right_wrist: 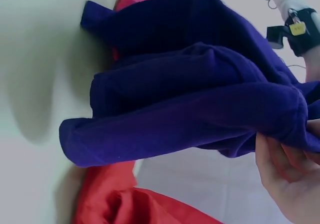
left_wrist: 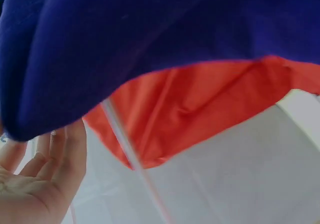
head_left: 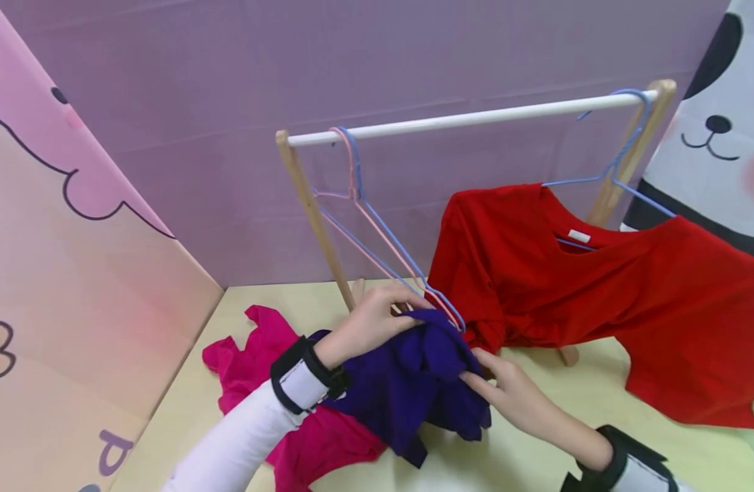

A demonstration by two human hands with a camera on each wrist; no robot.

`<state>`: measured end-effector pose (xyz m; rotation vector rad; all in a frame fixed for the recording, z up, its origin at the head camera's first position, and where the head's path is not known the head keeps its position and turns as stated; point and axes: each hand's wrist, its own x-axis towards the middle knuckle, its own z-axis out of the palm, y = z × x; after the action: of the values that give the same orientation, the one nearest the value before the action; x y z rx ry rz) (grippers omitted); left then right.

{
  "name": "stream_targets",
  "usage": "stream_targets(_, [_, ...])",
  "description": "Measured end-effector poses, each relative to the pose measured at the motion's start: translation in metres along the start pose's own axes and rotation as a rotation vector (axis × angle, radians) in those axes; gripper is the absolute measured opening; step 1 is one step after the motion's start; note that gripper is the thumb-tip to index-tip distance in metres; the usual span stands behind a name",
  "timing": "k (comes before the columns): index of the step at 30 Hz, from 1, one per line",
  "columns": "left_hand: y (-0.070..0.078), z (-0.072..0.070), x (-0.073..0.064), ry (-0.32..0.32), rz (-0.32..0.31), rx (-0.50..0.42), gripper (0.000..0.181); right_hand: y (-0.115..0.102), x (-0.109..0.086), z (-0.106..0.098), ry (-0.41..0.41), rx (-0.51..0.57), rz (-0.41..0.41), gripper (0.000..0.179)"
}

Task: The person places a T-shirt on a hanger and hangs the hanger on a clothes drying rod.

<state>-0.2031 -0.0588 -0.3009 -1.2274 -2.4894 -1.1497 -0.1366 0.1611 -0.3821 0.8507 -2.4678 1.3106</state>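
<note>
Creased purple backdrop (head_left: pixel 229 137); left hand (head_left: pixel 373 321), right hand (head_left: pixel 512 396) both pinching rumpled dark-blue cloth (head_left: pixel 408 383) by thin hangers (head_left: pixel 355 195).

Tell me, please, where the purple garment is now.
In the head view, the purple garment is below centre, held by the left hand and the right hand, between the pink garment and the red shirt.

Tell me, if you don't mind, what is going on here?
A person is holding a purple garment with the left hand and right hand, at the lower ends of a pink hanger and a blue one hooked on the rack. I can't tell whether either hanger is inside it. A red shirt hangs at the rack's other end, and a pink garment lies on the table, partly behind the purple one.
</note>
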Motion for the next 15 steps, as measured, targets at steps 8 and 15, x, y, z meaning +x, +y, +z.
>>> stream_targets(8, [-0.01,0.002,-0.024,0.115,-0.048,-0.03,0.012,0.014,0.0,-0.007,-0.13,0.219,0.206,0.011])
stream_targets(15, [-0.007,0.021,-0.052,0.021,0.01,0.043,0.013,0.018,0.002,-0.011,-0.14,0.276,0.245,0.018])
